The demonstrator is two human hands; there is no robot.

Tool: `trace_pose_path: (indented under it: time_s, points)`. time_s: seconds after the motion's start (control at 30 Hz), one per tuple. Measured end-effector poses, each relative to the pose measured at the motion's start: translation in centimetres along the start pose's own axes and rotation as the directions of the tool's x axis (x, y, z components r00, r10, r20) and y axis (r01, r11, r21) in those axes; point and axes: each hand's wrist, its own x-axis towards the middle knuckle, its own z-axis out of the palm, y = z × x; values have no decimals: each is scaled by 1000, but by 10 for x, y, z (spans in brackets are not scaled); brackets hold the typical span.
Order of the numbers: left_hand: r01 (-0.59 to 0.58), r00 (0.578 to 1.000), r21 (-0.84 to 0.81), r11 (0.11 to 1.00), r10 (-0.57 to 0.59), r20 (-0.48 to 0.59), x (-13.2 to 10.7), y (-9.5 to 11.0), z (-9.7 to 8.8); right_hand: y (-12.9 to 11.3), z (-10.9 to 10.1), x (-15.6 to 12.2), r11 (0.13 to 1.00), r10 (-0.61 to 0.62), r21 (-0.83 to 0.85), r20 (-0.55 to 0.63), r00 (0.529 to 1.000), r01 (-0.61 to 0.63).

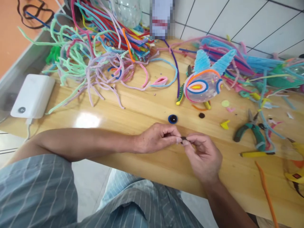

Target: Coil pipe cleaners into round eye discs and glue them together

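Note:
Near the table's front edge, my left hand (158, 137) and my right hand (203, 155) meet fingertip to fingertip. Both pinch one small dark brown piece (183, 138); the fingers cover much of it, and its exact kind is unclear. Just beyond lies a blue-rimmed black disc (173, 119) with a white dot, and a small dark brown coil (201, 115) sits to its right. Farther back stands a clear plastic figure (201, 91) with light blue fuzzy ears, an orange band and ringed eye shapes of coloured pipe cleaner.
Tangled pipe cleaners (95, 60) fill the back left, and more (251, 66) pile up at the back right. Green-handled pliers (251, 129) lie to the right, near a yellow tool (296, 175) and an orange pipe cleaner (267, 193). A white power bank (33, 95) sits at left.

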Motion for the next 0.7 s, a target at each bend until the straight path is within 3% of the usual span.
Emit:
trace_pose_path:
  time_s: [0.3, 0.53, 0.7]
  points:
    - [-19, 998, -110, 994, 12, -63, 4, -6, -1, -14, 0, 12, 972, 161, 168, 22, 987, -162]
    - [-1, 987, -149, 989, -23, -157, 9, -6, -1, -12, 3, 20, 973, 156, 184, -79, 985, -139]
    - [22, 991, -135, 991, -39, -126, 7, -6, 1, -13, 4, 20, 976, 152, 165, -62, 986, -140]
